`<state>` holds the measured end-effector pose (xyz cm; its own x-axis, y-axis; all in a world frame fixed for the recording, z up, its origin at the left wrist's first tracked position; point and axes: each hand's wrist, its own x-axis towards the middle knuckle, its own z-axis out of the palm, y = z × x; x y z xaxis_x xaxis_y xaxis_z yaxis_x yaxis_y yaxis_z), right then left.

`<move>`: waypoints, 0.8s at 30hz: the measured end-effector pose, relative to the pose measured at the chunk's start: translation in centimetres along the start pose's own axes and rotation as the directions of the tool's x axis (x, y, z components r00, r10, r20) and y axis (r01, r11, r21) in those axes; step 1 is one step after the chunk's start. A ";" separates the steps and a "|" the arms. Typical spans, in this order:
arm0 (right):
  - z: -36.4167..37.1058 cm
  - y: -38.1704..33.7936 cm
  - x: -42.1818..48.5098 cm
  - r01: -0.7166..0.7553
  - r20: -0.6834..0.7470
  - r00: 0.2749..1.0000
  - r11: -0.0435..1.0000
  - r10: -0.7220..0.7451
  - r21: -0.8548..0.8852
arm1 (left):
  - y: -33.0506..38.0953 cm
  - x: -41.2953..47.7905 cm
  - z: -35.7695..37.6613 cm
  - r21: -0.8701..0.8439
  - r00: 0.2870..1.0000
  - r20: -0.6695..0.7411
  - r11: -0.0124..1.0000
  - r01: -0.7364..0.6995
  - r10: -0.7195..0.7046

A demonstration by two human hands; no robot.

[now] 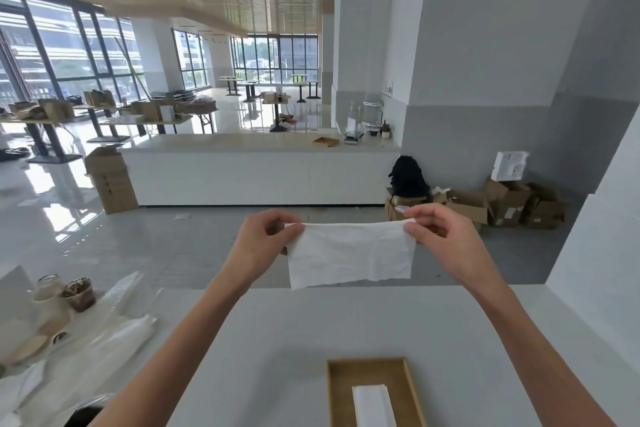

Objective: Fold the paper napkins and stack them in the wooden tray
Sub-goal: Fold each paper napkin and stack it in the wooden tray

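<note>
A white paper napkin [349, 255] hangs in the air above the far edge of the white counter [277, 340], stretched wide between both hands. My left hand [263, 243] pinches its upper left corner and my right hand [438, 236] pinches its upper right corner. The lower edge of the napkin hangs free and looks crumpled. Near the bottom of the view a wooden tray [408, 388] sits on the counter, with folded white napkins [372, 404] stacked inside it.
Clear plastic wrappers [114, 333], two jars [64, 293] and a wooden lid [29, 348] lie at the counter's left. A white wall block [599, 270] rises at the right. Beyond the counter are the floor, another long white counter [256, 166] and cardboard boxes [509, 204].
</note>
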<state>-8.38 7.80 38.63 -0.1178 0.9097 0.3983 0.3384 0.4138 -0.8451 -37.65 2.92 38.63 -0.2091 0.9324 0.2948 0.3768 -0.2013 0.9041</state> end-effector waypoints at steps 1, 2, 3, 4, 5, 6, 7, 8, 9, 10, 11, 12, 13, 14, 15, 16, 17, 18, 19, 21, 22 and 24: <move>0.0 -0.1 -0.1 0.001 0.020 1.000 1.000 -0.001 -0.001 | -0.1 -0.1 -0.1 0.000 1.000 0.001 1.000 0.009 -0.009; 0.1 -0.1 -0.1 0.002 0.040 0.999 1.000 -0.002 -0.008 | -0.3 -0.1 -0.1 0.000 1.000 0.000 1.000 0.017 -0.017; 0.1 -0.1 -0.2 0.003 0.053 0.999 1.000 -0.002 -0.026 | -0.2 -0.2 -0.2 -0.001 1.000 -0.002 1.000 0.021 -0.021; 0.2 -0.2 -0.3 0.007 0.059 0.998 0.999 -0.004 -0.050 | -0.2 -0.3 -0.3 -0.004 1.000 -0.006 1.000 0.022 -0.022; 0.2 -0.2 -0.4 0.015 0.058 0.998 0.997 -0.011 -0.069 | 0.0 -0.4 -0.4 -0.006 1.000 -0.013 1.000 0.025 -0.025; 0.2 -0.3 -0.5 0.024 0.050 0.999 0.996 -0.020 -0.087 | 0.1 -0.5 -0.5 -0.005 0.999 -0.020 1.000 0.030 -0.030; 0.2 -0.5 -0.5 0.032 0.044 0.999 0.994 -0.027 -0.105 | 0.1 -0.5 -0.7 -0.003 0.999 -0.021 0.999 0.040 -0.040; 0.2 -0.6 -0.5 0.044 0.048 0.998 0.990 -0.038 -0.131 | 0.0 -0.4 -0.8 0.005 0.998 -0.024 0.999 0.050 -0.050; 0.1 -0.9 -0.5 0.067 0.065 0.996 0.984 -0.057 -0.163 | -0.2 -0.4 -0.7 0.037 0.998 -0.033 0.998 0.056 -0.054; 0.1 -1.2 -0.4 0.101 0.095 0.992 0.975 -0.084 -0.198 | -0.4 -0.3 -0.5 0.091 0.997 -0.061 0.995 0.050 -0.044; 0.1 -1.6 -0.3 0.147 0.128 0.984 0.962 -0.120 -0.230 | -0.7 -0.3 -0.1 0.174 0.995 -0.101 0.984 0.039 -0.022; 0.1 -2.1 -0.1 0.193 0.165 0.974 0.945 -0.153 -0.263 | -0.6 -0.5 0.5 0.245 0.994 -0.111 0.969 0.019 0.008; 0.1 -2.7 0.1 0.232 0.207 0.962 0.927 -0.175 -0.293 | -0.4 -0.9 1.4 0.286 0.997 -0.071 0.958 0.000 0.021; 0.1 -3.5 0.3 0.260 0.254 0.949 0.914 -0.184 -0.310 | 0.0 -1.5 2.4 0.276 0.999 0.028 0.961 -0.027 0.020; 0.2 -4.3 0.5 0.281 0.311 0.933 0.909 -0.182 -0.308 | 0.6 -2.1 3.5 0.218 0.988 0.152 0.975 -0.044 0.011; 0.3 -5.1 0.6 0.303 0.374 0.909 0.907 -0.183 -0.293 | 1.3 -2.6 4.5 0.123 0.962 0.273 0.992 -0.042 0.007; 0.5 -5.9 0.8 0.334 0.427 0.883 0.901 -0.195 -0.278 | 2.0 -3.1 5.5 0.009 0.928 0.372 1.000 -0.022 0.017; 0.7 -6.4 0.9 0.370 0.467 0.858 0.888 -0.213 -0.274 | 2.4 -3.5 6.3 -0.096 0.905 0.424 0.995 0.007 0.035; 0.7 -6.8 1.1 0.402 0.493 0.839 0.874 -0.231 -0.273 | 2.7 -3.6 6.9 -0.170 0.898 0.439 0.985 0.040 0.039; 0.6 -7.0 1.2 0.438 0.500 0.826 0.856 -0.262 -0.275 | 2.9 -3.6 7.5 -0.250 0.909 0.416 0.965 0.083 0.029; 0.3 -6.9 1.1 0.437 0.459 0.841 0.860 -0.287 -0.263 | 3.0 -3.6 7.7 -0.269 0.920 0.391 0.959 0.088 0.026; -0.3 -6.2 0.6 0.348 0.274 0.915 0.922 -0.295 -0.171 | 3.1 -3.6 7.7 -0.312 0.944 0.330 0.946 0.091 0.018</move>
<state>-10.31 5.77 44.22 -0.4635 0.7205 0.5157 0.4310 0.6919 -0.5793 -28.73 1.23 37.99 0.1076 0.9754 0.1926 0.0563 -0.1994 0.9783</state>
